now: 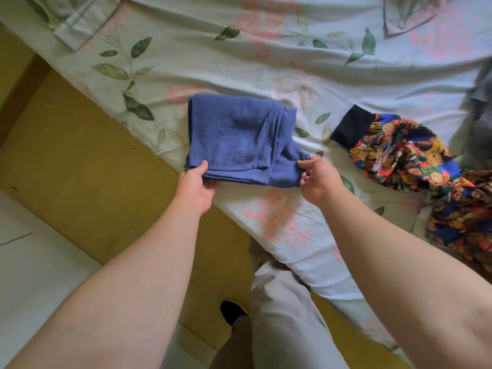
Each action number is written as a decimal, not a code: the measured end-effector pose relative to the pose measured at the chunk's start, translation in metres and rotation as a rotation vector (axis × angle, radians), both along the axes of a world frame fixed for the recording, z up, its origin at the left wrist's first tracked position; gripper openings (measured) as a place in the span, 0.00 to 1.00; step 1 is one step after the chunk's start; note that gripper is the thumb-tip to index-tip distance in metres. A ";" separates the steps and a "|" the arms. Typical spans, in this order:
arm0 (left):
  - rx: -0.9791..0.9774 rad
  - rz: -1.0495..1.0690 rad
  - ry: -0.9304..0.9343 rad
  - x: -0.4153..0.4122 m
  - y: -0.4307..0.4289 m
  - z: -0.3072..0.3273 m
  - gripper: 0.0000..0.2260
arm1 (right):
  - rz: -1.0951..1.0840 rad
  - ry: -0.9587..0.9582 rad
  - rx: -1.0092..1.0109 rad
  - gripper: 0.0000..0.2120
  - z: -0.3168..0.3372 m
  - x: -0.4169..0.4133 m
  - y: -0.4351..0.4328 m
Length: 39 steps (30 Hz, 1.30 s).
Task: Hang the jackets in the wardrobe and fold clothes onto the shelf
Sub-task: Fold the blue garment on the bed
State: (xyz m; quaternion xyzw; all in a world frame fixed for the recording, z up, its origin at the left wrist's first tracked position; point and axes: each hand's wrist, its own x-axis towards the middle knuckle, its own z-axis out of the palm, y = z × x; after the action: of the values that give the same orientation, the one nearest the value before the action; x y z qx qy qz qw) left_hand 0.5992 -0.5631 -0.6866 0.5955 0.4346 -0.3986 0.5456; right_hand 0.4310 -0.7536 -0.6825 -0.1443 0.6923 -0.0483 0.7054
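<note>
A folded blue cloth garment [237, 137] lies on the flowered bed sheet [239, 54] near the bed's edge. My left hand [195, 185] grips its near left corner, thumb on top and fingers underneath. My right hand [318, 177] pinches the near right corner of the same garment. A colourful bear-print jacket [415, 161] with a dark cuff lies crumpled on the bed to the right of my right hand.
A grey garment [479, 115] lies at the right edge of the bed. The yellow-brown bed frame [80, 166] runs diagonally at the left, with pale floor tiles [34, 262] beyond. My legs in grey trousers [282, 315] stand against the bed.
</note>
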 end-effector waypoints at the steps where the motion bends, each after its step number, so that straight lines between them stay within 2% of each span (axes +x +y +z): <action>1: 0.006 0.000 0.008 -0.001 0.000 -0.001 0.18 | 0.068 0.144 -0.047 0.10 -0.002 0.001 0.001; 4: 0.006 -0.028 0.023 -0.003 0.001 -0.001 0.17 | 0.321 0.508 -0.323 0.09 -0.005 0.005 0.008; 6: 0.000 -0.051 0.028 -0.003 0.002 0.000 0.18 | 0.520 0.609 -0.563 0.11 0.003 0.012 0.014; 8: -0.002 -0.073 0.017 -0.002 0.002 0.001 0.20 | 0.832 0.534 -0.843 0.13 0.012 0.018 0.030; 10: -0.012 -0.083 -0.007 -0.001 -0.001 0.007 0.21 | 1.191 0.373 -1.096 0.19 0.019 0.022 0.057; 13: -0.041 -0.121 -0.056 -0.004 -0.005 0.022 0.21 | 1.591 0.280 -1.252 0.34 0.018 0.028 0.091; 15: -0.031 -0.159 -0.084 -0.008 -0.009 0.039 0.20 | 1.679 0.315 -1.242 0.41 0.020 0.033 0.100; 16: -0.024 -0.171 -0.092 -0.009 -0.011 0.049 0.21 | 1.680 0.336 -1.232 0.41 0.024 0.037 0.102; 19: -0.014 -0.159 -0.129 -0.008 -0.013 0.086 0.20 | 1.656 0.346 -1.291 0.32 0.046 0.050 0.106; 22: 0.085 -0.166 -0.175 -0.007 -0.006 0.133 0.19 | 1.656 0.261 -1.376 0.20 0.083 0.058 0.108; 25: 0.268 -0.216 -0.245 -0.005 0.015 0.183 0.22 | 1.815 0.122 -1.363 0.13 0.132 0.065 0.117; 28: 0.391 -0.311 -0.257 -0.004 0.051 0.229 0.19 | 1.993 -0.067 -1.334 0.10 0.179 0.074 0.140; 30: 0.535 -0.457 -0.207 -0.004 0.080 0.258 0.18 | 2.115 -0.177 -1.296 0.09 0.205 0.078 0.160; 33: 0.644 -0.806 -0.210 -0.017 0.131 0.298 0.26 | 2.277 -0.282 -1.246 0.11 0.240 0.083 0.194; 36: 0.576 -1.227 -0.298 -0.049 0.186 0.331 0.39 | 2.373 -0.394 -1.221 0.11 0.271 0.087 0.228; 39: 0.784 -1.593 -0.507 -0.091 0.236 0.343 0.42 | 2.445 -0.584 -1.173 0.11 0.297 0.086 0.265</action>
State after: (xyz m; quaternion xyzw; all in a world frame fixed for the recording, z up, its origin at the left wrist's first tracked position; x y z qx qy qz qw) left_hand 0.5079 -0.3273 -0.3440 0.9303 -0.1319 -0.3384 -0.0517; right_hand 0.5165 -0.4883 -0.3860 -0.9096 -0.1647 0.2847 0.2540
